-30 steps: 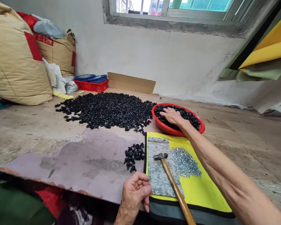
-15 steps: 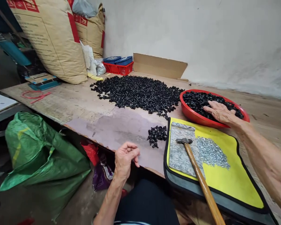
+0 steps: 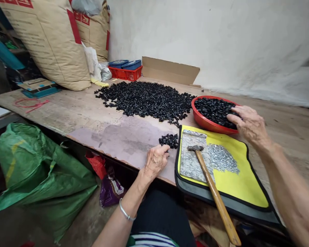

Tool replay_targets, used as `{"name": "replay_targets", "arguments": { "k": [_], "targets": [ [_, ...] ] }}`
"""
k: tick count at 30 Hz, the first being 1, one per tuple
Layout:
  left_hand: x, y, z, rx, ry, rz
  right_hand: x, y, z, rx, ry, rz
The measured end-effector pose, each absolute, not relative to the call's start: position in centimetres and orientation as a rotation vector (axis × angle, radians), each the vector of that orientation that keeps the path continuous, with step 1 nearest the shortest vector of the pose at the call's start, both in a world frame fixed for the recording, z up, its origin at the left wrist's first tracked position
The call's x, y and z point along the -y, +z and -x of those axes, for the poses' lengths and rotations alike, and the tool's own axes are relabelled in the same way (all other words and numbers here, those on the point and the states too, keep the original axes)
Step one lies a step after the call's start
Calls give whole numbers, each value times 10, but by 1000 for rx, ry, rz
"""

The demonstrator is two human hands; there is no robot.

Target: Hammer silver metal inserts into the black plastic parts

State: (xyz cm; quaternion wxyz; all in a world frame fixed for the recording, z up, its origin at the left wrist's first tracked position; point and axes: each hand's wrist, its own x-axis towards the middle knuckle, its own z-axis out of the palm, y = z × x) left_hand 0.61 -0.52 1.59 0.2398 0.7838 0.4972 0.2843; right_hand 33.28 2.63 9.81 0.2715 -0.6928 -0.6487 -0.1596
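My left hand [image 3: 156, 160] is curled at the near side of a small heap of black plastic parts [image 3: 169, 140]. Its fingertips touch or nearly touch the heap, and whatever they hold is hidden. My right hand [image 3: 251, 124] is at the right side of a red basin [image 3: 207, 122] full of similar black parts [image 3: 213, 109]. Its thumb and fingers are apart over the edge, covering part of the rim. Between the hands, a wooden-handled hammer [image 3: 208, 175] rests on a grey stone slab [image 3: 193, 164], beside small shiny metal pieces [image 3: 222, 158] on a yellow mat [image 3: 237, 188].
A wide pile of black parts [image 3: 146, 99] covers the table's middle. Behind it are a red crate [image 3: 126, 73] with blue boxes and a cardboard strip [image 3: 170, 71]. Large paper sacks [image 3: 48, 44] stand at the left. A green sack [image 3: 41, 175] lies below the table edge.
My left hand has moved forward and right to the small heap. My right hand has drawn back from atop the parts to the basin's right edge. The view has shifted slightly.
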Motion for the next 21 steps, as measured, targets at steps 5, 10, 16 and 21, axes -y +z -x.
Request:
{"name": "replay_targets", "arguments": {
  "k": [5,10,16,21],
  "targets": [
    [-2,27,-17,-1440,299,-2441,63,58,-308,1565,-338,2008],
    [-6,29,-19,-1433,286,-2466,92,11,-305,1638,-254,2136],
    [1,30,-18,-1272,789,-1882,86,3,-289,1742,-255,2220],
    [19,19,-24,-967,1097,-937,85,10,-291,1790,-193,2253]
  ]
}}
